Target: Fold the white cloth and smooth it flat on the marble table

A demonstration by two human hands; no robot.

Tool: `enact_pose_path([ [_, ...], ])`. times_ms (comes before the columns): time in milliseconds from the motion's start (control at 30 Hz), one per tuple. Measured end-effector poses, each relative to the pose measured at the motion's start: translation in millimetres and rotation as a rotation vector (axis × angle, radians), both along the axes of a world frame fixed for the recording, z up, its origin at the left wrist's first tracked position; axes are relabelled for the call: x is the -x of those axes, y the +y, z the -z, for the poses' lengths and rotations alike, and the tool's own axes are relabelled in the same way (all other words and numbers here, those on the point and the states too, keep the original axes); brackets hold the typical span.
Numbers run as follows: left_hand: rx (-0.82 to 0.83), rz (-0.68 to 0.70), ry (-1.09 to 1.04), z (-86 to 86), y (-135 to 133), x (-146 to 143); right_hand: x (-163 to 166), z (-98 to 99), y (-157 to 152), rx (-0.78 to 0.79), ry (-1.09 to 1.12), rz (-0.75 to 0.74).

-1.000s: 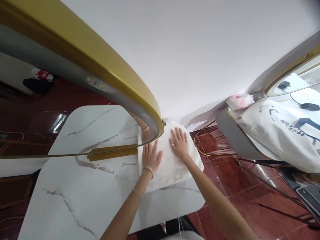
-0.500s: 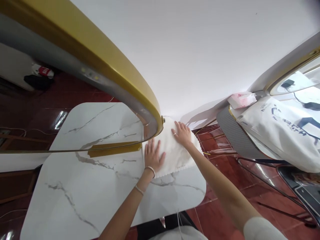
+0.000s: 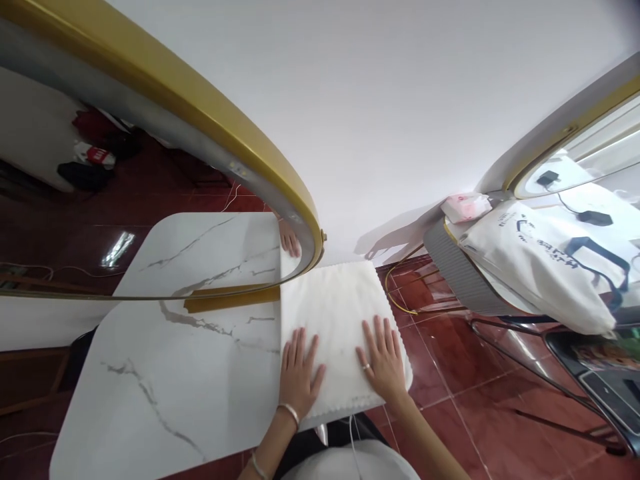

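Observation:
A white cloth (image 3: 335, 307) with a scalloped near edge lies flat on the right part of a white marble table (image 3: 165, 380). My left hand (image 3: 299, 373) rests palm down on the cloth's near left part, fingers spread, a bracelet on the wrist. Flat on the near right part lies my right hand (image 3: 384, 357), fingers apart, a ring on one finger. Neither hand holds anything. The far edge of the cloth reaches the wall under a gold-framed mirror (image 3: 200, 133).
The mirror leans over the table's far left and reflects the tabletop. To the right stands a second table with a white printed tote bag (image 3: 540, 267) and a pink tissue pack (image 3: 465, 207). Red floor tiles (image 3: 450, 373) and a yellow cable lie between the tables.
Both hands have slid back along the cloth from its far end to its near edge. The cloth now lies spread out flat and reaches the table's near edge.

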State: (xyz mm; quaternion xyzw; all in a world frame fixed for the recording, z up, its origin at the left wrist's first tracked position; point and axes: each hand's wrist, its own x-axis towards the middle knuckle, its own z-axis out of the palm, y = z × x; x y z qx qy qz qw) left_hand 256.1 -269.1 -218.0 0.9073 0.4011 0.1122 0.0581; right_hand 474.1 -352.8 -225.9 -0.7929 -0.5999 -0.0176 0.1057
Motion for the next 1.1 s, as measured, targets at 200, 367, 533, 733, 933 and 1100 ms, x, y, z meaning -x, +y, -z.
enact_pose_path([
  [200, -0.001, 0.001, -0.021, 3.1, 13.8, -3.9, -2.6, 5.5, 13.9, -0.034, -0.021, 0.024],
  [367, 0.033, 0.003, -0.049, 4.1, 76.8, -38.3, -34.9, 9.0, 74.3, -0.038, -0.018, 0.042],
  [533, 0.022, 0.001, -0.044, 3.6, 75.6, -35.0, -30.8, 8.7, 69.8, -0.033, -0.016, 0.042],
  [733, -0.054, -0.009, -0.012, 3.9, 6.9, 13.6, 15.7, 8.6, 2.6, -0.078, -0.013, -0.008],
  [933, -0.133, -0.048, 0.005, 10.1, -19.7, 54.2, 49.3, 10.5, -9.7, -0.131, -0.009, -0.051],
  [1100, -0.125, -0.131, -0.114, 8.7, -8.1, 50.6, 55.2, 9.1, -3.2, -0.146, -0.002, -0.059],
])
